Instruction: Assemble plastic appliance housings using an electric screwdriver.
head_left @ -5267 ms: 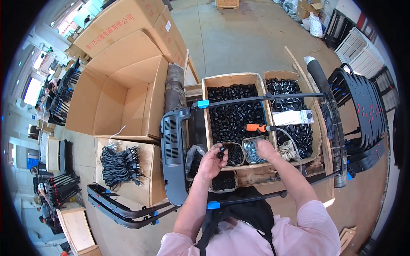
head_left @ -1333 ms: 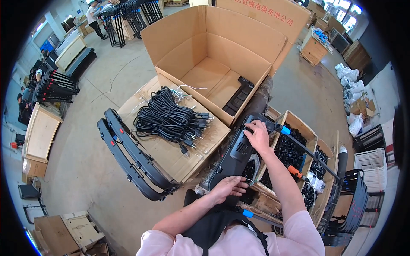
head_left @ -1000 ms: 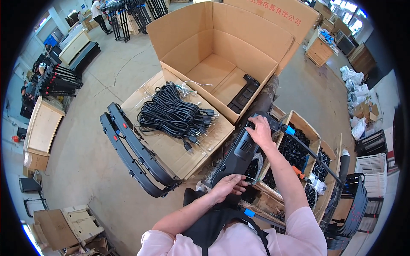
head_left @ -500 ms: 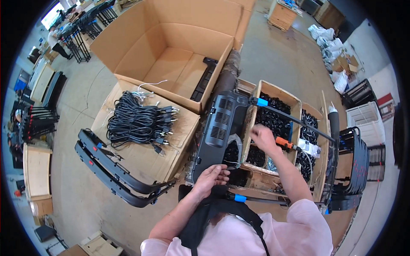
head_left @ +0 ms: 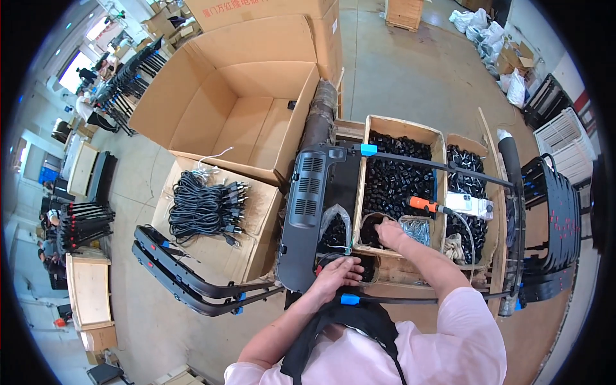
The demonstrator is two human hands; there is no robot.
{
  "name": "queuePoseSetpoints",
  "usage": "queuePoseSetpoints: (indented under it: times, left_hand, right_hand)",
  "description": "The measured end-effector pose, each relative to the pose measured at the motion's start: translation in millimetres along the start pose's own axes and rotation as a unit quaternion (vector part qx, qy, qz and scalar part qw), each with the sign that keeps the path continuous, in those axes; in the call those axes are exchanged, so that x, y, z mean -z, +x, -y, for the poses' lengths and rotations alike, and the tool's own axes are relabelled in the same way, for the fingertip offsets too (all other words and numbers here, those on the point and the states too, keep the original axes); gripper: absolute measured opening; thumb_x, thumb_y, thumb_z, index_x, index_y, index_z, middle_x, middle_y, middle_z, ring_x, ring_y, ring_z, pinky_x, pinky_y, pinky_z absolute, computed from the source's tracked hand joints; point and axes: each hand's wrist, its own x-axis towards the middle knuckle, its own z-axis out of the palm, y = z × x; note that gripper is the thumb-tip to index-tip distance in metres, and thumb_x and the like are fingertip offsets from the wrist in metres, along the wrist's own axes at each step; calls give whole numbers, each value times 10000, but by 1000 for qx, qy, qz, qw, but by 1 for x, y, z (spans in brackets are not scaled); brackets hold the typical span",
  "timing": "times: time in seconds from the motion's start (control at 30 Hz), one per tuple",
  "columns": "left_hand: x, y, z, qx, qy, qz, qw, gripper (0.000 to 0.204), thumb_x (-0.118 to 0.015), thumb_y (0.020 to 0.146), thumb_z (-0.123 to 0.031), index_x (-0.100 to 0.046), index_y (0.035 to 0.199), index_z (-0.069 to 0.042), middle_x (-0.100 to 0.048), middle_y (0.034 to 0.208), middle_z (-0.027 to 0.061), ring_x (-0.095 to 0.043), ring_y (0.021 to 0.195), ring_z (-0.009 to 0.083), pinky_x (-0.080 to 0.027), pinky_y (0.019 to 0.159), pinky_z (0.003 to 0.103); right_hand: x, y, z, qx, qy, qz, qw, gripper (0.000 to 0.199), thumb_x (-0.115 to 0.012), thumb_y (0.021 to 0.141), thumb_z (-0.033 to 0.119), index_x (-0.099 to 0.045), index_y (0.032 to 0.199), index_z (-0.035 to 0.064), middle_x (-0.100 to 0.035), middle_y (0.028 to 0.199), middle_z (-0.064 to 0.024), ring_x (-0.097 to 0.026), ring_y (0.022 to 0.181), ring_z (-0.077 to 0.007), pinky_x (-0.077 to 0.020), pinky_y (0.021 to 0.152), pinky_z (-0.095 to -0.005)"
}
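My right hand point(head_left: 390, 235) reaches into a small compartment of dark parts point(head_left: 370, 230) at the near end of a wooden box point(head_left: 368, 167). Its fingers are drawn together; anything between them is hidden. My left hand point(head_left: 338, 277) hovers by a small bin of dark pieces point(head_left: 368, 268), fingers stretched out and no held thing visible. Left of both hands lies a long black plastic housing with vent slots point(head_left: 307, 199), part of a black frame with blue clips point(head_left: 368, 149). A clear bag of black parts point(head_left: 336, 230) sits between the housing and the box.
An orange-handled power screwdriver point(head_left: 423, 204) lies over the box, beside a compartment of screws point(head_left: 416, 230). A white phone point(head_left: 467, 203) rests on the right-hand bin. Bundled black power cords point(head_left: 204, 206) lie on a carton, with curved black tubes point(head_left: 186, 273) nearby. A large open carton point(head_left: 253, 122) stands behind.
My right hand has moved from over the larger parts section down into the small near compartment. My left hand has shifted toward the small bin, its fingers straighter. The whole view has turned.
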Motion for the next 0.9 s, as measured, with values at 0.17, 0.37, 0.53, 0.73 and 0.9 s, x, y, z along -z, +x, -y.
queuePoseSetpoints:
  times: [0.17, 0.37, 0.53, 0.73, 0.9]
  left_hand:
    - [-13, 24, 16, 22, 12, -17, 1000, 374, -473, 1140, -316, -599, 1330, -20, -696, 1154, 109, -692, 975, 203, -591, 844, 341]
    - [-23, 46, 13, 3, -9, -40, 999, 374, -470, 1138, -314, -601, 1323, -17, -696, 1164, 121, -697, 996, 220, -596, 880, 363]
    - [-31, 79, 3, -29, -80, -69, 994, 379, -463, 1134, -298, -590, 1316, 9, -682, 1206, 140, -688, 1112, 267, -577, 994, 408]
    - [-46, 141, -4, -28, -144, -100, 984, 467, -453, 1132, -326, -530, 1445, 12, -560, 1449, 187, -544, 1360, 327, -429, 1177, 472]
    - [-51, 173, 0, 7, -219, -63, 974, 462, -332, 1158, -401, -631, 1279, -70, -683, 1171, 64, -652, 1095, 221, -538, 1023, 430]
  right_hand:
    - [-6, -4, -7, 47, -51, 34, 997, 281, -536, 975, 169, -762, 1106, 67, -767, 1082, -195, -752, 1043, -341, -598, 891, -444]
    - [1, -7, -14, 54, -16, 67, 996, 184, -634, 851, 111, -785, 909, 24, -775, 988, -215, -759, 1012, -352, -604, 889, -459]
    - [-9, -15, -40, 67, 137, -48, 987, 166, -675, 805, 90, -766, 936, 43, -744, 946, -249, -729, 968, -420, -582, 869, -509]
    - [60, -42, -23, -16, 306, -97, 947, 232, -707, 830, 171, -770, 1008, 37, -747, 950, -238, -731, 937, -405, -572, 870, -480]
    - [108, -69, 8, 50, 427, -132, 893, 323, -694, 856, 177, -771, 1144, 52, -765, 1013, -214, -749, 962, -362, -577, 892, -436]
